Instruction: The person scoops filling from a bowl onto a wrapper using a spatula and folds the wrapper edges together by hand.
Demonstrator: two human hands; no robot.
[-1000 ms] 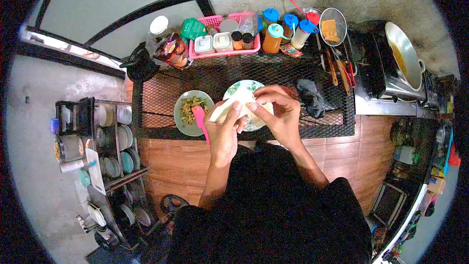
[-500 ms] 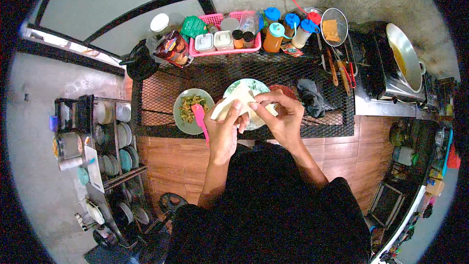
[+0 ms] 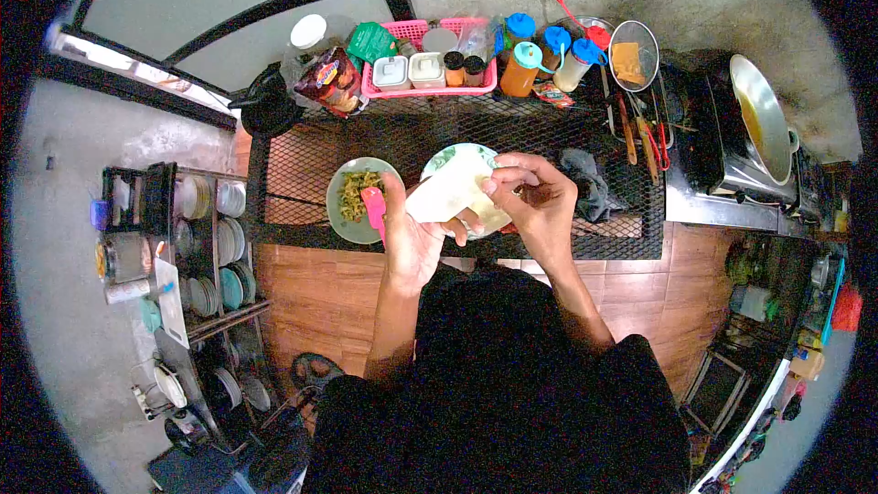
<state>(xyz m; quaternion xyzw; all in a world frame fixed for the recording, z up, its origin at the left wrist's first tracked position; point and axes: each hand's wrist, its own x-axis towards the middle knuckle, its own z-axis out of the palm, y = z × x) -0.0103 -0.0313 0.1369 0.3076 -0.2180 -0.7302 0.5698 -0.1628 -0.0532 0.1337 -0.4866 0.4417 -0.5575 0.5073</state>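
A pale, thin dough wrapper (image 3: 450,190) is held up between my hands over a green-patterned plate (image 3: 445,157). Its left part rests across the fingers of my left hand (image 3: 409,236), whose thumb is raised apart from it while fingertips show beneath. My right hand (image 3: 541,201) pinches the wrapper's right edge between thumb and fingers. More pale sheet shows on the plate below, partly hidden by my hands. Left of them stands a bowl (image 3: 339,227) of chopped vegetable filling (image 3: 358,194), with a pink spatula (image 3: 373,205) leaning in it, partly behind my left thumb.
A pink basket (image 3: 430,91) of jars and sauce bottles (image 3: 521,73) line the back of the black mesh table (image 3: 311,142). At right are a black plastic bag (image 3: 585,185), utensils, a strainer (image 3: 633,55) and a wok (image 3: 764,119) on the stove. A dish rack (image 3: 219,261) stands left.
My left thumb has lifted off the wrapper and moved left. The wrapper lies more spread between my hands, and my right hand has shifted slightly right. The view has tilted a little.
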